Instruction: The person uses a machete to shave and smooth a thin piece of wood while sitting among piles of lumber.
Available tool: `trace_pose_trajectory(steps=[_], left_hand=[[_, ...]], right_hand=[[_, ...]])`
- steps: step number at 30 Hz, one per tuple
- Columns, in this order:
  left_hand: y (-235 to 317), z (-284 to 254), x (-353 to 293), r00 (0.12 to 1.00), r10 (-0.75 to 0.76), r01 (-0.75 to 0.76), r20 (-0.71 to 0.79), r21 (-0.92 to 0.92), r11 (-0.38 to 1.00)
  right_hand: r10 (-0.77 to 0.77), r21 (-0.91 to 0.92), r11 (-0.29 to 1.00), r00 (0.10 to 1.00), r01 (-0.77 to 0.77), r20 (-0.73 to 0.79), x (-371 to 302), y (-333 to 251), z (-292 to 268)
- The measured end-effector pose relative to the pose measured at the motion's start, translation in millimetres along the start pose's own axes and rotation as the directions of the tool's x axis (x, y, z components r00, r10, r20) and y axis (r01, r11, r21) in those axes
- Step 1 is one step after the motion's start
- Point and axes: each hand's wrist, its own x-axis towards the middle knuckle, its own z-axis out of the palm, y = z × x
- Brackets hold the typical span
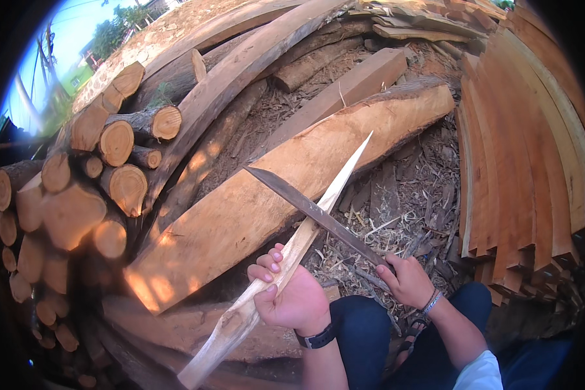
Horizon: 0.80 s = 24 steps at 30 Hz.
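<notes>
At lower centre, the left hand (291, 294) grips a pale pointed stick (286, 260) angled upward, while the right hand (408, 281) clasps a long knife (312, 209), blade laid across it for shaving.

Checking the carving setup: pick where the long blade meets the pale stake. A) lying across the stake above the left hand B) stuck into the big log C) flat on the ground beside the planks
A: the right hand holds the long blade slanting across the pale stake, above the gripping left hand.
</notes>
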Motion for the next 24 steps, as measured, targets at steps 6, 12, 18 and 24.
trace_pose_trajectory(steps=[6,12,18,24], left_hand=[[-2,0,0,1.000,0.004,-0.004,0.003,0.013,1.000],[-1,5,-1,1.000,-0.005,0.004,0.020,0.024,1.000],[-1,1,0,0.999,0.002,-0.003,0.035,0.023,1.000],[1,0,3,1.000,0.008,-0.009,0.018,0.023,1.000]], right_hand=[[-0.023,-0.015,1.000,1.000,0.023,-0.003,-4,-5,2],[0.019,0.081,0.997,0.999,-0.016,-0.030,0,3,1],[-0.038,0.018,0.999,0.999,0.038,0.012,2,6,0],[-0.052,0.009,0.999,0.998,0.052,0.034,-4,-1,5]])
